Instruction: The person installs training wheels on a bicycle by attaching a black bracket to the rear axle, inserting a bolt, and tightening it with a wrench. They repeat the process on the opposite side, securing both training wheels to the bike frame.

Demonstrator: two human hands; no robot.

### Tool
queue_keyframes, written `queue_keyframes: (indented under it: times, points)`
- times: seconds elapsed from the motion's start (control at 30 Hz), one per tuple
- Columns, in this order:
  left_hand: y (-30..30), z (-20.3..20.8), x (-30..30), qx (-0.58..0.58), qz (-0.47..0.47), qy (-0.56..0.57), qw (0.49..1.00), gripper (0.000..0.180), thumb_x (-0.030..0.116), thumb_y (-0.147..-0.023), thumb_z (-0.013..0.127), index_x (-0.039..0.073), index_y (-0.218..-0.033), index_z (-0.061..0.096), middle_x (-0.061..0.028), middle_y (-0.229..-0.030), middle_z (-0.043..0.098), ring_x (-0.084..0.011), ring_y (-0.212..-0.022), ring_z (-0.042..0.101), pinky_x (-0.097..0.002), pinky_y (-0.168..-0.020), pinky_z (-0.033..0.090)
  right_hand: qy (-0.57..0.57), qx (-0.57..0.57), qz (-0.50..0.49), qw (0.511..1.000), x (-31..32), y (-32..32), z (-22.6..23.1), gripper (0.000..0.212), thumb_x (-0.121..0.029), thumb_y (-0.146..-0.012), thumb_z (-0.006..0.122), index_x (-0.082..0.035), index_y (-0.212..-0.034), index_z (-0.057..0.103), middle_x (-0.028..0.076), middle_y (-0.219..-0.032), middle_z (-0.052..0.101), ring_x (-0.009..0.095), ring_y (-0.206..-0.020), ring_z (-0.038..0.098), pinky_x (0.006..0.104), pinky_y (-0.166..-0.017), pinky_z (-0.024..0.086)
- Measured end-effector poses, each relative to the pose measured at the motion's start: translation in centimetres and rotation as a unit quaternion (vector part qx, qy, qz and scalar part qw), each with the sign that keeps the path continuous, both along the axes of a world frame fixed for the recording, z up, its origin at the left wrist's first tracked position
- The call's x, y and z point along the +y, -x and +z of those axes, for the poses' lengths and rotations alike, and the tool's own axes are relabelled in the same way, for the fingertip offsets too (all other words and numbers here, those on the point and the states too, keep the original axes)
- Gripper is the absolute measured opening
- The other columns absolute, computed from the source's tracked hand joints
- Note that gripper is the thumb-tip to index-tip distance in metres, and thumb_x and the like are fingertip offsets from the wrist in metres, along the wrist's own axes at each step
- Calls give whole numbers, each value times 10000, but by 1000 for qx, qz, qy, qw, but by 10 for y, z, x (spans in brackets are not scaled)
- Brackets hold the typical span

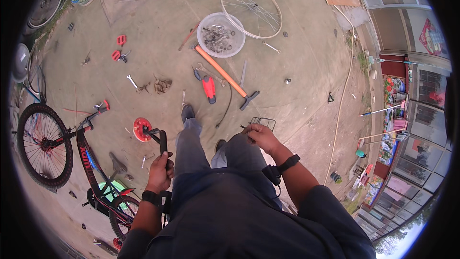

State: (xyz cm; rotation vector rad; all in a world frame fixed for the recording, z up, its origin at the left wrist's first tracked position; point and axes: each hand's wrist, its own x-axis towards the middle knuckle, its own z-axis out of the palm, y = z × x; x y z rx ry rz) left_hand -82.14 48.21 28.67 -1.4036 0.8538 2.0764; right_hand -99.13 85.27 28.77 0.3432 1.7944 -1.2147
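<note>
My left hand (159,172) is closed round the black bent arm of a training wheel (142,129), whose red disc points away from me beside my left shoe. My right hand (261,135) is held over my right knee, its fingers pinched together. A small dark tip sticks out from those fingers, too small to name. Just beyond that hand is a black wire rack (264,123), partly hidden. To the left of my left hand, a black bicycle saddle (118,163) lies on the ground.
A black-and-red bicycle (88,158) lies at left. Ahead are an orange pump (220,70), a red-and-black tool (209,89), a tub of metal parts (206,48), a bare wheel rim (278,17), red pedals (121,40) and a wrench (132,81). A hose (346,86) runs along the right.
</note>
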Motion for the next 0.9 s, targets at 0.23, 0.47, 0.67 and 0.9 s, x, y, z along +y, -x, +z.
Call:
queue_keyframes:
  times: [0.23,0.47,0.67,0.9]
  points:
    - [91,-3,30,10,46,6,999,318,341,-1033,526,40,-1135,550,9,-677,447,-81,-492,361,-248,-462,305,36,-67,46,996,-27,135,0,200,-167,-938,609,-3,-1039,663,2,-703,578,90,-604,562,250,-558,462]
    - [182,-53,111,3,202,-18,979,330,365,-1024,553,55,-1137,569,11,-700,470,-78,-512,385,-240,-467,329,-3,-90,180,980,-7,275,-81,230,-220,-910,661,-37,-1046,693,35,-730,639,110,-643,610,287,-574,499]
    - [246,-129,201,-56,264,12,963,319,348,-1024,557,49,-1129,588,6,-698,486,-78,-491,398,-239,-444,335,-68,56,446,890,30,373,-221,236,-279,-861,707,-103,-1017,720,120,-880,720,244,-782,689,359,-721,533]
    - [262,-221,255,-111,285,-21,952,283,301,-1033,535,49,-1152,582,5,-681,477,-71,-491,376,-224,-441,315,-157,106,439,878,22,440,-391,262,-286,-875,712,-81,-1038,710,120,-853,707,240,-773,673,361,-727,525]
